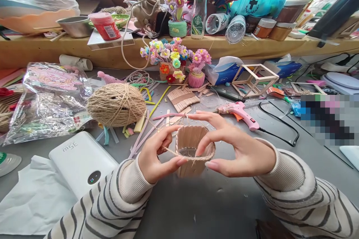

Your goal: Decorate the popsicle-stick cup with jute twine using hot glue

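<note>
A small cup of wooden slats (192,168) with twine round its rim is held between my two hands, its opening tilted toward me. My left hand (161,153) grips the cup's left side, thumb at the near rim by a strand of twine. My right hand (238,143) holds the right side, with a finger inside the opening and the thumb outside. From the cup, thin twine runs up and left toward a large ball of twine (116,104). The cup's far outer side is hidden.
A pink glue gun (242,114) with a black cord lies behind my right hand. Farther back are wooden sticks (183,99), a stick frame (256,78) and fuzzy flowers (175,52). At left are a white power bank (84,164) and a clear bag (53,101).
</note>
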Action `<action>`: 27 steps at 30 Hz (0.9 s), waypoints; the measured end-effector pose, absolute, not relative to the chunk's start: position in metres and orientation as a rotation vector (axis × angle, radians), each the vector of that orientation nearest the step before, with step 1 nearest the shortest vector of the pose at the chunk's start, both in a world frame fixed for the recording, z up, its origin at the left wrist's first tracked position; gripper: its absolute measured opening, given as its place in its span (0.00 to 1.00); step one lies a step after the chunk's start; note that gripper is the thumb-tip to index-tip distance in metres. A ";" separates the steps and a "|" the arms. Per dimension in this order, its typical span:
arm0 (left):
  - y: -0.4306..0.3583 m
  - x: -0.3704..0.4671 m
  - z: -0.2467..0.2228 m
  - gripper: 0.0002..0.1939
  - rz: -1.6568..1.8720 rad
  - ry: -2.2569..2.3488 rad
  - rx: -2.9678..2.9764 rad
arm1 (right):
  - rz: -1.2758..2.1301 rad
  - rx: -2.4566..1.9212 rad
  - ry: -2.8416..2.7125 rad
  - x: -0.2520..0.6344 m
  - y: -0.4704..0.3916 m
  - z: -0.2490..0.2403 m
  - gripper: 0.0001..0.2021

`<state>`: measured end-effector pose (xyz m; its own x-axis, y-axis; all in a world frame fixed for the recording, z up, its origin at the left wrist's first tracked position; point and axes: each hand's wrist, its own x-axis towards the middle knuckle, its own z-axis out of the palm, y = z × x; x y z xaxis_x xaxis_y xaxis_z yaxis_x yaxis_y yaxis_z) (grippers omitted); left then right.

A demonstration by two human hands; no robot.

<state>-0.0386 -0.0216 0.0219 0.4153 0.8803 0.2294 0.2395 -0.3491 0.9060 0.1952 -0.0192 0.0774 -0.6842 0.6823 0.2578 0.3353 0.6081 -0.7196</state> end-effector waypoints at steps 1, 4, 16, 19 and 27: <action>-0.022 -0.039 0.022 0.34 0.952 0.967 1.839 | 0.899 -0.806 -2.323 0.194 -0.019 0.078 0.07; -0.021 -0.039 0.024 0.34 0.948 0.977 1.886 | 0.935 -0.812 -2.345 0.191 -0.018 0.078 0.05; -0.024 -0.034 0.030 0.36 0.924 1.042 1.898 | 0.952 -0.762 -2.319 0.190 -0.017 0.078 0.05; -0.025 -0.034 0.031 0.37 0.906 1.053 1.889 | 0.946 -0.772 -2.313 0.189 -0.018 0.079 0.05; -0.026 -0.031 0.035 0.37 0.932 1.054 1.864 | 0.959 -0.801 -2.275 0.185 -0.020 0.079 0.04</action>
